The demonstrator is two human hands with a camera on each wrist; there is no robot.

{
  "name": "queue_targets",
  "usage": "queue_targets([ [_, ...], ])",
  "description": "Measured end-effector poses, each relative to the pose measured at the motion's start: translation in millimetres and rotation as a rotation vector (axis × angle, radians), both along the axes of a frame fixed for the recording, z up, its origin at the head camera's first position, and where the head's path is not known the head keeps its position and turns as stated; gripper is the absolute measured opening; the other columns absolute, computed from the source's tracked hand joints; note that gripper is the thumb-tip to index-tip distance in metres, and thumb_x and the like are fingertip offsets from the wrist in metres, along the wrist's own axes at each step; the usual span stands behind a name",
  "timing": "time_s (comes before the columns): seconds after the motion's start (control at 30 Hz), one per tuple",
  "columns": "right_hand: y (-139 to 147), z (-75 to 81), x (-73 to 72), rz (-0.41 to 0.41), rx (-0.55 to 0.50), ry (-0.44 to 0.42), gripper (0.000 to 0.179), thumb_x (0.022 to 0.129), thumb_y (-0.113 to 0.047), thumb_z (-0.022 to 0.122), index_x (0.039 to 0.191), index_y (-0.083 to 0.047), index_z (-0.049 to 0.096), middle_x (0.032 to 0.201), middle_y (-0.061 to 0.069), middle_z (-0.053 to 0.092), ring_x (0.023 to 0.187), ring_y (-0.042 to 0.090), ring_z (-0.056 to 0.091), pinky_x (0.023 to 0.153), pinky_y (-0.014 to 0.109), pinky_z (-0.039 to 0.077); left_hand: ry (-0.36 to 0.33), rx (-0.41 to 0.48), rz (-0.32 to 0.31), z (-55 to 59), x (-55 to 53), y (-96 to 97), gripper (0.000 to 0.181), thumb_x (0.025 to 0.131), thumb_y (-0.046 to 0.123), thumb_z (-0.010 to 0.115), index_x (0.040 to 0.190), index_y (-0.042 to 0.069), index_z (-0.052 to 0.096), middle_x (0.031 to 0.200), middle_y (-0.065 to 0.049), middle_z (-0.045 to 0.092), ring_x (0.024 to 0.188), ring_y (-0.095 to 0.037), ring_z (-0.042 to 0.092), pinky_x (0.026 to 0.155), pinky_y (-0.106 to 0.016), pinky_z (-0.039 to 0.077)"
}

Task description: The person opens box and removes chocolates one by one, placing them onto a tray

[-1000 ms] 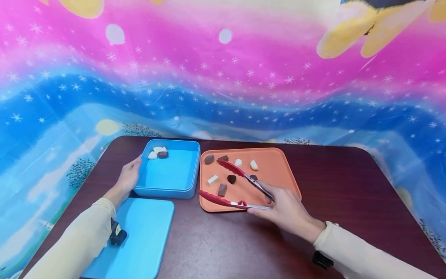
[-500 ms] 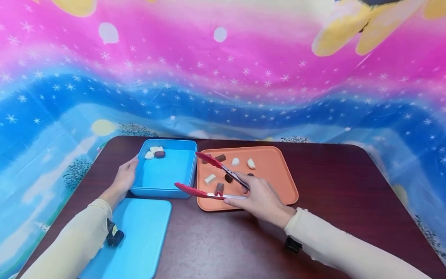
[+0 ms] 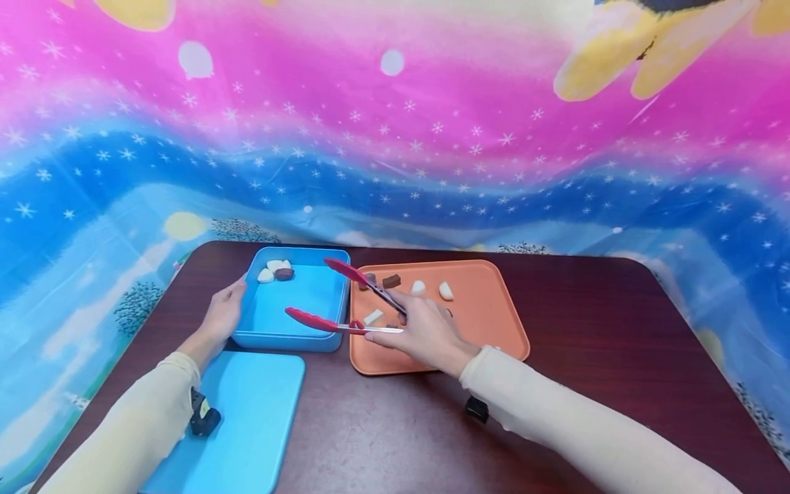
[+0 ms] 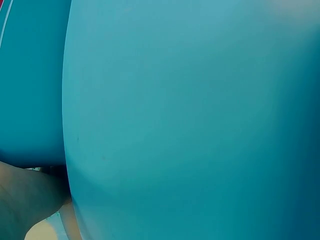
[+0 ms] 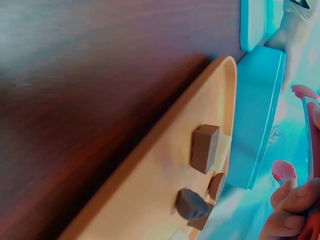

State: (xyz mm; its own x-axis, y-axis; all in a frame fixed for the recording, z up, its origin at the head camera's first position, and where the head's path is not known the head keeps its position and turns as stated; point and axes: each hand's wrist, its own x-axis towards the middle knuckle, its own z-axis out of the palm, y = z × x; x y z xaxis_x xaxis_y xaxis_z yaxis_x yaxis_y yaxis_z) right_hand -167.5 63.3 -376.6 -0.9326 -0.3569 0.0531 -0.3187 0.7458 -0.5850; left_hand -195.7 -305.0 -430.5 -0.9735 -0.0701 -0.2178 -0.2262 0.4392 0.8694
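My right hand (image 3: 428,329) grips red-tipped metal tongs (image 3: 313,320). Spread apart, the tongs' tips reach over the right side of a blue box (image 3: 296,302), with nothing seen between them. Inside the box, several white pieces (image 3: 273,269) and a dark brown piece (image 3: 284,274), chocolate-like, sit in the far left corner. My left hand (image 3: 221,315) rests against the box's left wall, its fingers fairly straight. The orange tray (image 3: 487,309) bears brown and white pieces, among them a brown block (image 5: 204,149) and a dark lump (image 5: 191,204). My right hand hides some of the tray.
A blue lid (image 3: 247,412) lies flat in front of the box, beneath my left forearm. The dark wooden table (image 3: 592,322) extends right of the tray and toward me. A patterned cloth (image 3: 395,137) hangs behind the table.
My right hand has moved left with the spread tongs, from above the tray to the box's right side. The left hand stays at the box, and the pieces in the box look unchanged.
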Motion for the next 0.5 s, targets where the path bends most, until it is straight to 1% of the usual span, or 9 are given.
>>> queue_targets([
  [0.13,-13.5,-0.1,-6.9,0.017,-0.013,-0.017,0.076,0.079,-0.064,0.077,0.140,-0.022,0.059,0.057,-0.004,0.047,0.045,0.012,0.039,0.039,0.024,0.025,-0.009,-0.006,0.002,0.3,1.4,-1.0,0.064,0.110,0.047,0.012,0.162,0.012,0.002,0.171,-0.015,0.001,0.158,-0.041,0.000,0.127,-0.063,0.009],
  [0.27,-24.1,-1.4,-13.0,0.049,-0.031,-0.039,0.078,0.081,-0.066,0.074,0.144,-0.023,0.055,0.056,-0.006,0.055,0.044,0.013,0.047,0.039,0.024,0.029,-0.013,-0.004,0.012,0.3,1.4,-0.7,0.064,0.110,0.047,0.013,0.162,0.011,0.002,0.171,-0.017,0.002,0.158,-0.042,0.002,0.127,-0.063,0.010],
  [0.33,-28.2,-2.4,-15.3,0.056,-0.031,-0.046,0.080,0.081,-0.067,0.073,0.146,-0.024,0.053,0.055,-0.006,0.057,0.044,0.014,0.050,0.039,0.025,0.030,-0.013,-0.003,0.017,0.6,1.1,0.2,0.064,0.110,0.047,0.013,0.162,0.010,0.002,0.171,-0.016,0.002,0.158,-0.042,0.002,0.127,-0.062,0.011],
  [0.4,-31.8,-2.9,-16.9,0.055,-0.025,-0.049,0.082,0.082,-0.068,0.072,0.148,-0.024,0.052,0.054,-0.005,0.055,0.043,0.015,0.049,0.038,0.025,0.031,-0.013,0.000,0.021,1.1,0.9,0.8,0.064,0.110,0.047,0.013,0.162,0.010,0.002,0.171,-0.016,0.003,0.158,-0.041,0.003,0.127,-0.062,0.011],
  [0.5,-37.7,-4.1,-20.8,0.053,-0.009,-0.031,0.075,0.082,-0.066,0.073,0.139,-0.020,0.058,0.053,-0.002,0.047,0.042,0.016,0.044,0.038,0.025,0.029,-0.011,0.001,0.023,2.0,0.6,1.7,0.064,0.110,0.047,0.013,0.162,0.011,0.003,0.171,-0.015,0.003,0.158,-0.041,0.003,0.127,-0.062,0.011],
])
